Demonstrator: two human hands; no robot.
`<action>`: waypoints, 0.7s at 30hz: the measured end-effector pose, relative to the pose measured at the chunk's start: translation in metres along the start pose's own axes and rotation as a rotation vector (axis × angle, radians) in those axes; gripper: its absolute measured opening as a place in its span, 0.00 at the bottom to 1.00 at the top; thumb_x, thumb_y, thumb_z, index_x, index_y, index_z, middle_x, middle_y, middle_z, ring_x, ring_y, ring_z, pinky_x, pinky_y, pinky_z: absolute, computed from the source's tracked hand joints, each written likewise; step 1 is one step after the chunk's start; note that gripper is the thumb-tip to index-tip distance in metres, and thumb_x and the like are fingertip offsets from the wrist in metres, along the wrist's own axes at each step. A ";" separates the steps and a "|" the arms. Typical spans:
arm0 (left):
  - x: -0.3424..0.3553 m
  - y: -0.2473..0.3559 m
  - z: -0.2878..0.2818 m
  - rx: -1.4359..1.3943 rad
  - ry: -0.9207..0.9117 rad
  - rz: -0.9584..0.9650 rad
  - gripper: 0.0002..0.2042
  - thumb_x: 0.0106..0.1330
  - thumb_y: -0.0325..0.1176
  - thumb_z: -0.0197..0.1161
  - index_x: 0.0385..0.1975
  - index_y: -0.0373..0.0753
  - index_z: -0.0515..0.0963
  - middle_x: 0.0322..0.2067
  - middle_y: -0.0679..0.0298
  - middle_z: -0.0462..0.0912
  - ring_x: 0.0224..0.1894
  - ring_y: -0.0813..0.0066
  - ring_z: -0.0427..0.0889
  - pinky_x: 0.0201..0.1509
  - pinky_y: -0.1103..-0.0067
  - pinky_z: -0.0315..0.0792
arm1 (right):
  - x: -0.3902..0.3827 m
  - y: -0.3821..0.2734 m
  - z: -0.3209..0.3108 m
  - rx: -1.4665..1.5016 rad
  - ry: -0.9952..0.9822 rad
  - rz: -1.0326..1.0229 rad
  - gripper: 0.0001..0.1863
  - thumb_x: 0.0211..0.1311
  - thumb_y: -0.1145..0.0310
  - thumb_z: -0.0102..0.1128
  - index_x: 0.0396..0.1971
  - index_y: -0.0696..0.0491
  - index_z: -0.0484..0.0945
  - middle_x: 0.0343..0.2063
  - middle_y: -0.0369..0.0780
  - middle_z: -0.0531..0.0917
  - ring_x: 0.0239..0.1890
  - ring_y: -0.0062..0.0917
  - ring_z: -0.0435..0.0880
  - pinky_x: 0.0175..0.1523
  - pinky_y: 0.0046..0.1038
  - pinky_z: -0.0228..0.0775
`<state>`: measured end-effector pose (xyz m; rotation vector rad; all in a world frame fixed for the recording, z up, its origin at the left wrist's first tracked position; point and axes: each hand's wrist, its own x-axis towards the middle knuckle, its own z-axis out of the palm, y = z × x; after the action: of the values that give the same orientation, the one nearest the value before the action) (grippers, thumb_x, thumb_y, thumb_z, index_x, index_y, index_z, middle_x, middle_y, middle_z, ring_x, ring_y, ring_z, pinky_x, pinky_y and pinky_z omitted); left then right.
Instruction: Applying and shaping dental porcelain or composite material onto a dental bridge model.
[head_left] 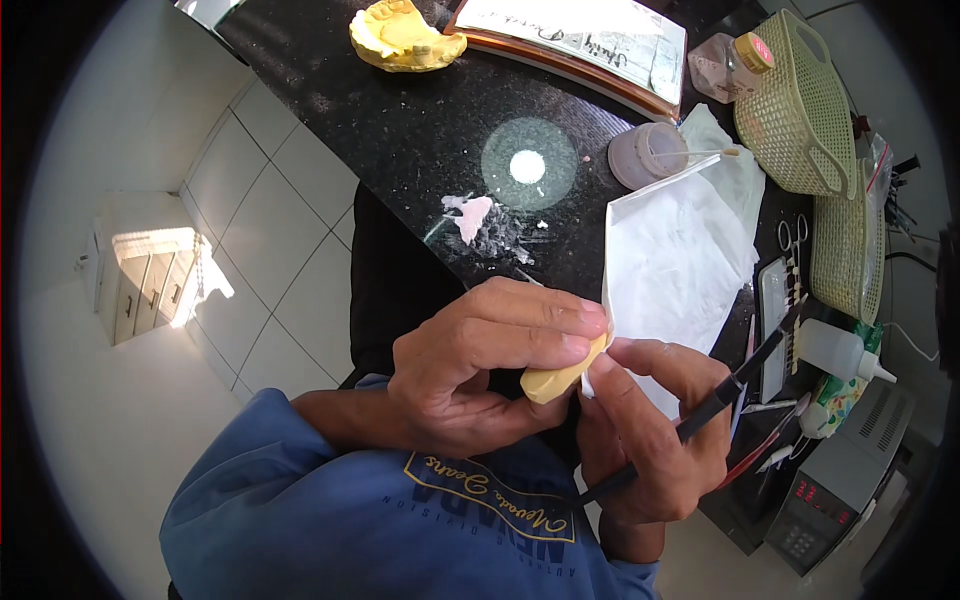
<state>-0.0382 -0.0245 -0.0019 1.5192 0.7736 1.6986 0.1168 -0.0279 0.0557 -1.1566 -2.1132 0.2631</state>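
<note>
My left hand (460, 365) is closed on a small yellow block (545, 383), its fingertips along the top. My right hand (660, 440) grips a long black-handled tool (725, 395); its thumb and forefinger press a bit of white material (588, 380) against the block's right side. Just beyond the fingers, a creased white sheet (670, 260) lies on the black countertop (340, 90). A translucent cup (640, 155) with a thin stick across it stands by the sheet's far end. Pinkish residue (470, 215) is spread on the counter ahead of my left hand.
A yellow dental cast (405, 40), a booklet (570, 40) and a lidded jar (720, 70) sit along the back. To the right are woven baskets (790, 110), scissors (792, 235), a squeeze bottle (830, 350) and a grey electronic unit (835, 485). A drawer cabinet (140, 290) stands at far left.
</note>
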 end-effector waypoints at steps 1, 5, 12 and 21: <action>-0.001 -0.001 0.000 -0.002 0.000 0.000 0.18 0.52 0.17 0.70 0.43 0.30 0.75 0.42 0.49 0.80 0.45 0.59 0.83 0.49 0.71 0.79 | 0.000 0.001 0.001 -0.002 0.000 0.001 0.20 0.39 0.70 0.70 0.39 0.49 0.84 0.32 0.40 0.83 0.32 0.28 0.82 0.37 0.27 0.74; -0.002 -0.001 0.002 -0.048 0.018 -0.003 0.18 0.52 0.18 0.70 0.43 0.30 0.75 0.42 0.49 0.80 0.45 0.60 0.83 0.49 0.71 0.79 | 0.000 0.001 0.005 0.126 0.062 0.058 0.19 0.40 0.74 0.71 0.38 0.51 0.84 0.31 0.42 0.84 0.31 0.29 0.82 0.35 0.27 0.74; -0.002 0.002 0.002 -0.072 0.012 0.004 0.18 0.51 0.20 0.72 0.43 0.30 0.76 0.42 0.49 0.80 0.45 0.59 0.83 0.48 0.72 0.78 | -0.003 -0.001 0.000 0.245 0.089 0.118 0.17 0.40 0.76 0.72 0.36 0.52 0.84 0.31 0.43 0.84 0.31 0.30 0.82 0.34 0.28 0.74; -0.003 0.000 0.002 0.036 -0.011 0.056 0.18 0.50 0.18 0.71 0.42 0.31 0.76 0.42 0.48 0.80 0.43 0.59 0.84 0.46 0.72 0.80 | -0.004 -0.001 -0.002 0.097 0.025 0.051 0.18 0.39 0.75 0.71 0.36 0.49 0.85 0.31 0.43 0.84 0.30 0.31 0.82 0.34 0.26 0.74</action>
<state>-0.0359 -0.0271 -0.0035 1.5871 0.7667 1.7247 0.1189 -0.0317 0.0558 -1.1522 -2.0282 0.3684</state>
